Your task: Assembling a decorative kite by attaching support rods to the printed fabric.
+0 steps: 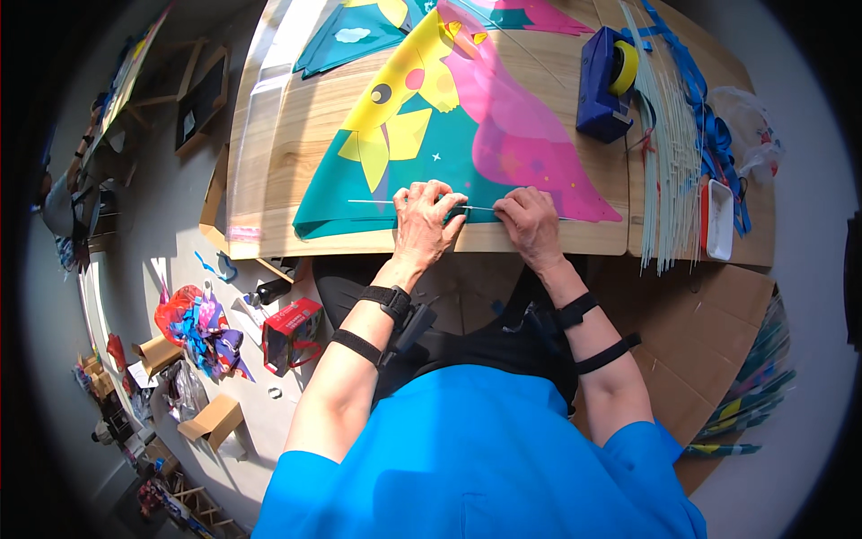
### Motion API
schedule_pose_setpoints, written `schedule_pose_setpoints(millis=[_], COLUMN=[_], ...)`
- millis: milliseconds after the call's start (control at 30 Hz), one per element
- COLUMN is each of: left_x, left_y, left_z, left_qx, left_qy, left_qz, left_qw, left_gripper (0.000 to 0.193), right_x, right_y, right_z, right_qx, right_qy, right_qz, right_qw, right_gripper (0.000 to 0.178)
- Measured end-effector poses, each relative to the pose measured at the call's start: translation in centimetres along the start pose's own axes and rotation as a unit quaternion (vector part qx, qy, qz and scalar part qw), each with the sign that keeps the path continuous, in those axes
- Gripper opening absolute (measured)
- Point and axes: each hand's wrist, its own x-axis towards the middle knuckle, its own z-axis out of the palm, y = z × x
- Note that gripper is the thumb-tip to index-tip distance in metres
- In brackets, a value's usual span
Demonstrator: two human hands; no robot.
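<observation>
A triangular kite sail (449, 162) in teal, yellow and pink, with a printed cartoon figure, lies on the wooden table with its wide edge toward me. Along that near edge runs a thin white rod (481, 208), crossing the fabric from side to side. My left hand (422, 225) pinches the rod near its middle, and a small black piece shows at the fingertips. Just to the right, my right hand (528, 225) is closed on the same rod with thumb and fingers. Part of the rod is hidden beneath both hands.
A blue tape dispenser (604, 85) stands right of the sail. Beyond it lie a bundle of thin pale rods (669, 153), blue ribbon (714, 135) and a white tray (719, 220). More sails (355, 40) lie at the back. A red bag (292, 334) sits on the floor at left.
</observation>
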Motion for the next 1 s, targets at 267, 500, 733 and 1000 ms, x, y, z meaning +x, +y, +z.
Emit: schedule_pose_setpoints(millis=[267,500,733,1000], left_x=[-0.4,-0.4,-0.3,-0.3], left_y=[0.2,0.1,0.1,0.0], left_z=[0.2,0.5,0.6,0.7], left_qx=[-0.042,-0.041,-0.040,-0.038], left_qy=[0.009,0.000,-0.003,-0.005], left_qz=[-0.045,-0.076,-0.075,-0.082], left_qw=[0.998,0.996,0.996,0.996], left_gripper=[0.036,0.035,0.036,0.033], right_x=[0.1,0.7,1.1,1.1], right_y=[0.0,-0.5,-0.1,0.1], right_z=[-0.2,0.2,0.8,0.8], right_qx=[0.001,-0.022,-0.028,0.000], right_qy=[-0.028,-0.026,-0.027,-0.034], right_qz=[-0.002,0.004,0.010,0.044], right_qw=[1.000,0.999,0.999,0.998], right_gripper=[0.010,0.009,0.010,0.011])
